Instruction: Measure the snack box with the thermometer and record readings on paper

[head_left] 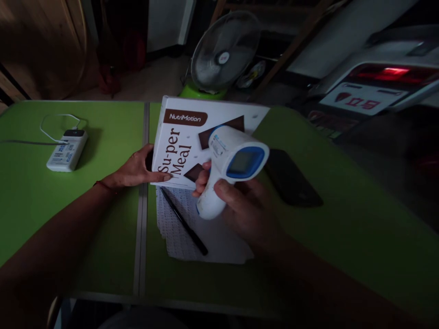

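The white box is held at its lower left corner by the left hand over the bench. The thermometer gun is grasped by its handle in the right hand, its head overlapping the box's right part.

Surface: green, crossed by a pale metal strip
Left of the strip: white boxy device, cable attached
Right of the strip: paper with small marks
Farther right: dark phone lying flat
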Motion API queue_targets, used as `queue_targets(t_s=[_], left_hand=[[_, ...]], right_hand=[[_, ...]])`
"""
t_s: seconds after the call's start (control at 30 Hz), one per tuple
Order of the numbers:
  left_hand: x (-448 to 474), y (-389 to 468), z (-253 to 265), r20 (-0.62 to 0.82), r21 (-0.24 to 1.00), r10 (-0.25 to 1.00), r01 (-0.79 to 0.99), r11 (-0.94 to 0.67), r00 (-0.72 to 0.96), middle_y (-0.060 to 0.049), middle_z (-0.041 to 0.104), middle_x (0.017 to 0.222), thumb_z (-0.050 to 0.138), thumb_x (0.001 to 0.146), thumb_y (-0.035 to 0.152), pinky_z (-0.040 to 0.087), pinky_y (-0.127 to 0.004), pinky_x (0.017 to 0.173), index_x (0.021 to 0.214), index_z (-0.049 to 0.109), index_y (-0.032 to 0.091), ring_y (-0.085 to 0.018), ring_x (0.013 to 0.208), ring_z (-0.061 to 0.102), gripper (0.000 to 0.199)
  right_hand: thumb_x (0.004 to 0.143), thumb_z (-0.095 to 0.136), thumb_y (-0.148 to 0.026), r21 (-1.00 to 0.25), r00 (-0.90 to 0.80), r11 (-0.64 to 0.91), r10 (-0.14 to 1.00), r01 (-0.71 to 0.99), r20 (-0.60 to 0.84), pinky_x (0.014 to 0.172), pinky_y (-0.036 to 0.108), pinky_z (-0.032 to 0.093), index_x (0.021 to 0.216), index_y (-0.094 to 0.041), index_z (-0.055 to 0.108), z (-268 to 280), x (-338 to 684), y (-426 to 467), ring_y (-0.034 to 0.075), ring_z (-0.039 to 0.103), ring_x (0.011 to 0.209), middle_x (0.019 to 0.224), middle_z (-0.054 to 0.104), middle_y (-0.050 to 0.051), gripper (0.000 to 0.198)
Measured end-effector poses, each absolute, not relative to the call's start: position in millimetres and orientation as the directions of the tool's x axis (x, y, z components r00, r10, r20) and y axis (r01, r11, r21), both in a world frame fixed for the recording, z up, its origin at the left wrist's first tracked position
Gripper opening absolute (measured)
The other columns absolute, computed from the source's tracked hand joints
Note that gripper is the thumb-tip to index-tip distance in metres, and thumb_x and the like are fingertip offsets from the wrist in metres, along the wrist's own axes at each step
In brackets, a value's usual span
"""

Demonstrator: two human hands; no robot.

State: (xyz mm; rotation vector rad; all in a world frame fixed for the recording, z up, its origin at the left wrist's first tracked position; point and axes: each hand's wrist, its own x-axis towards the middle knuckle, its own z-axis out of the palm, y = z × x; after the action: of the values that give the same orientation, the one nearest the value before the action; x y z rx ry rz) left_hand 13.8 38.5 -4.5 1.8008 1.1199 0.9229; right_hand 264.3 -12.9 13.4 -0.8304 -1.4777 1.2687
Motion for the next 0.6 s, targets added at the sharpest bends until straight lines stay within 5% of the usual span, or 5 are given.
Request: queue_targets(t_s=[0.6], left_hand=[[13.5,38.7,-3.8,0.176,0.892,0.92,0.338,-0.3,0.352,-0.014,0.073,0.124,0.092,0.066,0.056,0.06,-0.059,0.094,0.126,0.059,0.019,-0.036,0.113,0.069,0.078]], right_hand=[[0.086,0.075,-0.047,-0.973,-0.277,0.164,0.938,-0.165,0.205,0.069,0.039,0.066,0.105,-0.028,0.067,15.4,263.2,-14.2,0.02,0.069,0.078,0.09,0.07,0.003,0.028]])
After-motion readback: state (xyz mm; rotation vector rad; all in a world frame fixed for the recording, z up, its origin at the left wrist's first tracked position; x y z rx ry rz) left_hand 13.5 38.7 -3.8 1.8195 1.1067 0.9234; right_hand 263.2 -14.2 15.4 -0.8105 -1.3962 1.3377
